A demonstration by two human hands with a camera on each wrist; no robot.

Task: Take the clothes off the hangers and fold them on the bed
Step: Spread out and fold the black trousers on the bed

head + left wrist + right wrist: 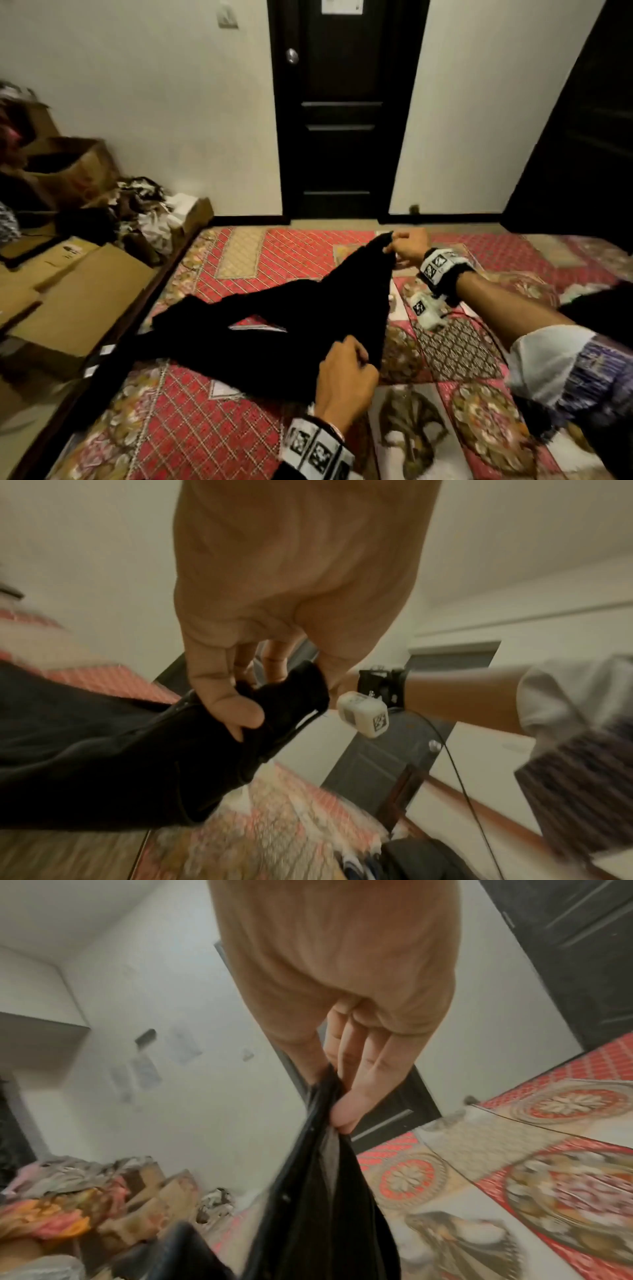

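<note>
A black garment (pixel 291 318) lies spread across the red patterned bed cover (pixel 191 421), its two long parts trailing off the bed's left edge. My left hand (pixel 346 373) grips the garment's near edge, fingers curled into the cloth (pixel 281 704). My right hand (pixel 404 245) pinches the far corner and holds it lifted above the bed. In the right wrist view the black cloth (pixel 318 1191) hangs down from my pinching fingers (pixel 346 1110). No hanger shows in any view.
Cardboard boxes (pixel 78 301) and a heap of mixed clothes (pixel 144 209) crowd the floor left of the bed. A dark door (pixel 342 109) stands straight ahead, a dark wardrobe (pixel 589 137) at right. More dark clothing (pixel 603 308) lies at the bed's right edge.
</note>
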